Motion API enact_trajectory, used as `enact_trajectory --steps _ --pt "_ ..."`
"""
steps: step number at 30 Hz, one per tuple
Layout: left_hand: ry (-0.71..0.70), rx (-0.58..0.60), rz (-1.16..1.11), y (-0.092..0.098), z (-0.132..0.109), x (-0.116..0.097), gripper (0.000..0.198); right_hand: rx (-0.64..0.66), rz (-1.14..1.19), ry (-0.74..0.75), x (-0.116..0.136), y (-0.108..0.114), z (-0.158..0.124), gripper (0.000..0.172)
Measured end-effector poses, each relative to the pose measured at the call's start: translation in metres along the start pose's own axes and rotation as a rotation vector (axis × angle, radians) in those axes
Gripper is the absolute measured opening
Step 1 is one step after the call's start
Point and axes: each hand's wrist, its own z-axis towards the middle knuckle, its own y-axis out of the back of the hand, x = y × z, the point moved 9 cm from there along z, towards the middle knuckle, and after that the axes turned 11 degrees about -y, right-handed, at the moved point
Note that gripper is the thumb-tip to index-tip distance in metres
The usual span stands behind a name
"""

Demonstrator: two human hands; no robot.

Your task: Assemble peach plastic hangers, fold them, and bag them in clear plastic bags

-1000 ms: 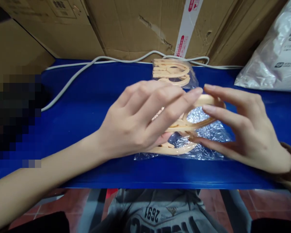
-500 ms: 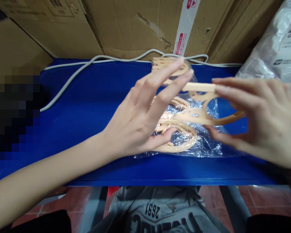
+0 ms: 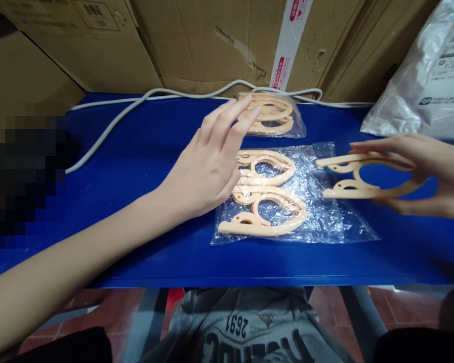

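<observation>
My right hand (image 3: 439, 166) holds a folded peach plastic folding hanger (image 3: 351, 193) by its rounded end, fingers above and thumb below. Its two straight arms point left, over the right part of a clear plastic bag (image 3: 325, 217). Inside that bag lie folded hangers (image 3: 283, 230) of the same kind, side by side. My left hand (image 3: 208, 156) is over the bag's left end with fingers stretched out and nothing visible in it. It hides part of the hangers; whether it touches the bag I cannot tell.
Behind, a second clear bag of peach hangers (image 3: 276, 126) lies near a white cable (image 3: 151, 92). Cardboard boxes (image 3: 200, 45) stand along the back of the blue table (image 3: 144, 252). A white plastic package (image 3: 419, 96) is at the back right.
My right hand has moved right with the hanger, away from my left hand. My left hand has drawn back slightly to the left, so more of the bagged hangers shows.
</observation>
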Motion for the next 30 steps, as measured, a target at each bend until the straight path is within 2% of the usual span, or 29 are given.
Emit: enact_trajectory --steps 3,5,11,17,20,24,27,30 --pt "0.009 0.025 -0.013 -0.005 -0.002 0.004 0.071 0.21 0.022 0.11 0.023 -0.022 -0.007 0.069" --pt "0.02 0.037 -0.03 -0.009 -0.003 0.007 0.072 0.239 0.042 0.134 0.032 -0.026 -0.008 0.065" --pt "-0.015 0.025 -0.092 -0.013 -0.004 0.007 0.071 0.187 0.06 0.196 0.055 -0.03 -0.008 0.064" --pt "-0.104 -0.02 -0.153 -0.01 -0.001 -0.002 0.063 0.125 0.06 0.217 0.079 -0.047 -0.005 0.082" --pt "-0.153 -0.027 -0.287 -0.01 0.0 -0.007 0.056 0.105 0.073 0.261 0.089 -0.057 -0.004 0.087" --pt "-0.224 0.05 -0.423 -0.016 0.001 -0.019 0.043 0.109 0.096 0.263 0.09 -0.063 -0.001 0.088" --pt "-0.229 0.132 -0.418 -0.023 0.0 -0.023 0.037 0.103 0.071 0.296 0.091 -0.06 -0.001 0.085" --pt "-0.207 0.161 -0.392 -0.025 -0.001 -0.022 0.036 0.079 -0.001 0.311 0.086 -0.051 0.0 0.08"
